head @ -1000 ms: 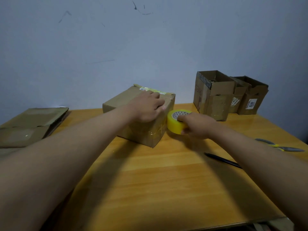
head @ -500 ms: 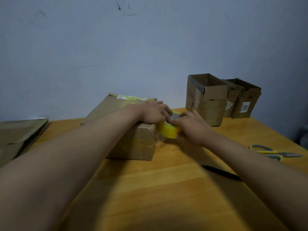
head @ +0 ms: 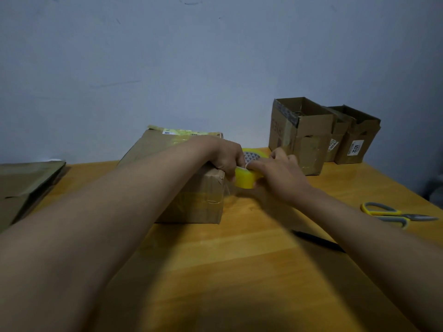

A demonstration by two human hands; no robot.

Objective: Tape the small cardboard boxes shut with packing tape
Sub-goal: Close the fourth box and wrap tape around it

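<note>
From the head camera, your left hand (head: 226, 158) sits at the near right top corner of the closed cardboard box (head: 191, 200), fingers curled down over the edge and pinching at the side of the yellow tape roll (head: 248, 174), which is held just beside that corner, clear of the table (head: 239, 271). Your right hand (head: 280, 174) comes in from the other side with its fingers wrapped over the top and far side of the roll, thumb pointing toward your left hand, so both hands are closed on the roll and almost touch each other above it. The roll's patterned inner core faces up and back between your two hands. The box stands on the left middle of the wooden table, its flaps down, with yellowish tape and a white label along its far top edge and clear tape shining on the near side face. Behind the roll, to the right and against the wall, stand three smaller cardboard boxes with open tops: the nearest open box (head: 299, 135), a narrow middle box (head: 336, 142) partly hidden behind it, and a far box (head: 357, 137) with a white label on its side. A pair of scissors (head: 398, 213) with yellow and grey handles lies near the right edge of the table, and a dark pen (head: 318, 240) lies under your right forearm. A flattened piece of cardboard (head: 26, 185) lies at the left edge
</note>
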